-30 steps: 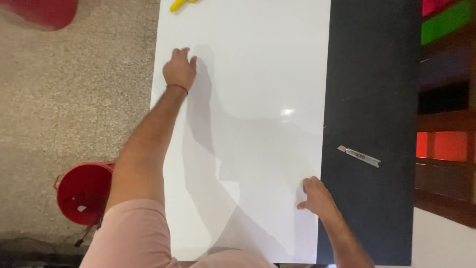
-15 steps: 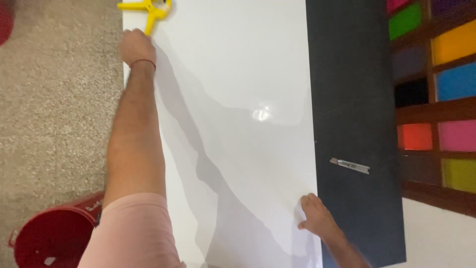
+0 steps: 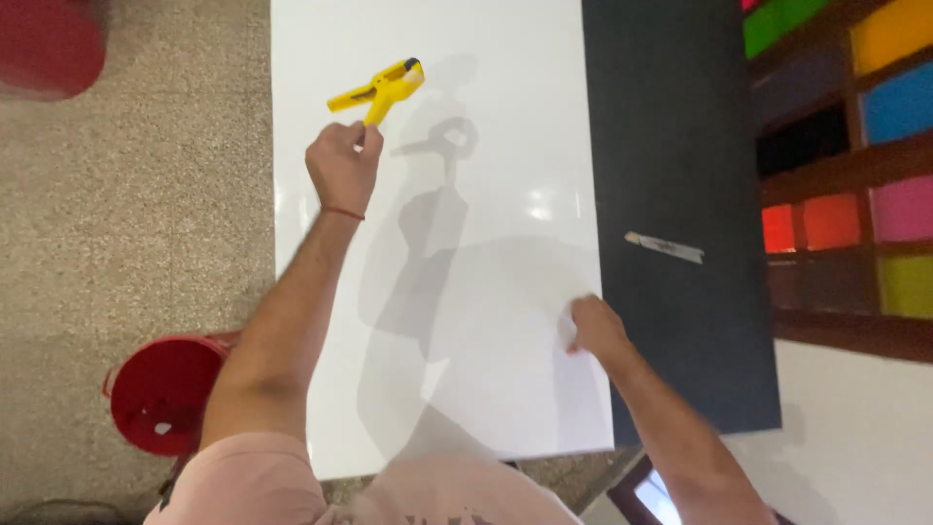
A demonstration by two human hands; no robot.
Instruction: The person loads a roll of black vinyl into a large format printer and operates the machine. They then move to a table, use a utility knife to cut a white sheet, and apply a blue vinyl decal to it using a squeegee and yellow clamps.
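left hand (image 3: 342,165): closed, seemingly pinching yellow plastic spring clamp (image 3: 379,90) above glossy white sheet (image 3: 486,126) | right hand (image 3: 595,326): fingers pressed flat at sheet's right edge, beside black desk (image 3: 680,146) | sheet middle bare

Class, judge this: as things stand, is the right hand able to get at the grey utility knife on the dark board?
Probably yes: the right hand rests on the white sheet's edge, and only bare dark board lies between it and the utility knife.

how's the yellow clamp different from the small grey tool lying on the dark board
The yellow clamp is bright, chunky and forked, held up over the white sheet in the left hand. The grey tool is thin, straight and pale, lying untouched on the dark board, beyond the right hand. Both are small hand tools, angled slightly across the table.
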